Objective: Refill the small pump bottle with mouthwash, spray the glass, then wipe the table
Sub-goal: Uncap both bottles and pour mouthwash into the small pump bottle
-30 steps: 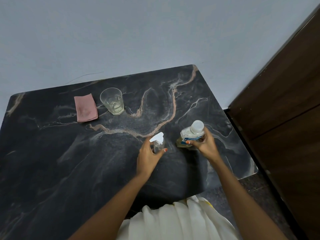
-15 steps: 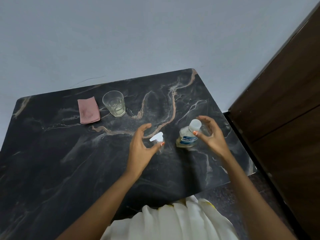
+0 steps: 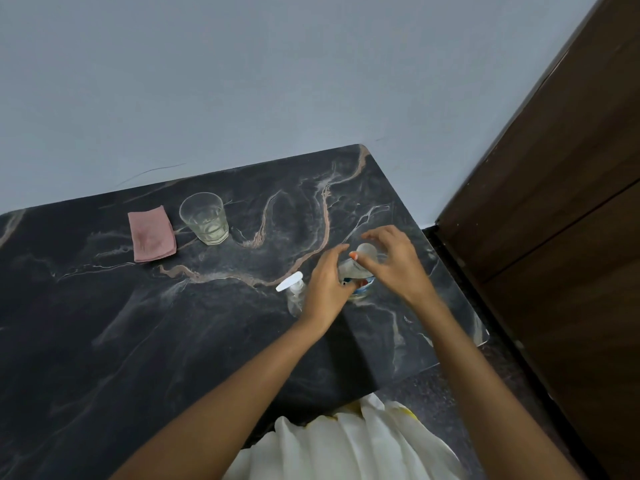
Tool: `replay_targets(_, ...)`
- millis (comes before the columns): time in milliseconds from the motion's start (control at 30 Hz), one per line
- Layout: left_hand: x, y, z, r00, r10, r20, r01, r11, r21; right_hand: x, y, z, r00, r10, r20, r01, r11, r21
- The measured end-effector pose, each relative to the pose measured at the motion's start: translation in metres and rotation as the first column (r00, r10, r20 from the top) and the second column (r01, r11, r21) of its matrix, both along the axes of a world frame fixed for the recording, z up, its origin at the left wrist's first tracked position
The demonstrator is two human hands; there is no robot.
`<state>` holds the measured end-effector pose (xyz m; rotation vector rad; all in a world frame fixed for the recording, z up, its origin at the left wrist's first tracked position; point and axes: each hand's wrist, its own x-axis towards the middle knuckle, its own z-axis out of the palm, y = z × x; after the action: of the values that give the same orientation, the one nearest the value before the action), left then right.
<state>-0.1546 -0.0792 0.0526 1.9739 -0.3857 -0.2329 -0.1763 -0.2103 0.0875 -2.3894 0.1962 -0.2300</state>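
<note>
Mouthwash bottle is stood near the right edge of the table, gripped round its body by the left hand while its cap is pinched from above by the curled fingers of the right hand, presumably so the cap can be twisted off without the bottle turning. The small pump bottle is set just beside it, pump on, for a short pour; glass and pink cloth are placed well apart for later.
</note>
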Motion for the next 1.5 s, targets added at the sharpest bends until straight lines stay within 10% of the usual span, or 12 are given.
replay_targets(700, 0.008, -0.004, -0.008, 1.0, 0.001, -0.03, 0.002, 0.996, 0.092, 0.007, 0.002, 0.02, 0.952, 0.262, -0.16, -0.273, 0.961, -0.047)
replay_targets(933, 0.008, -0.003, -0.011, 0.999, 0.001, -0.042, 0.003, 0.997, 0.082, 0.003, -0.001, 0.017, 0.988, 0.032, -0.148, -0.057, 0.984, -0.168)
replay_targets(1500, 0.008, -0.003, -0.008, 0.998, -0.017, -0.065, 0.022, 0.997, 0.076, 0.008, 0.006, 0.024, 0.974, 0.087, -0.209, -0.117, 0.983, -0.139)
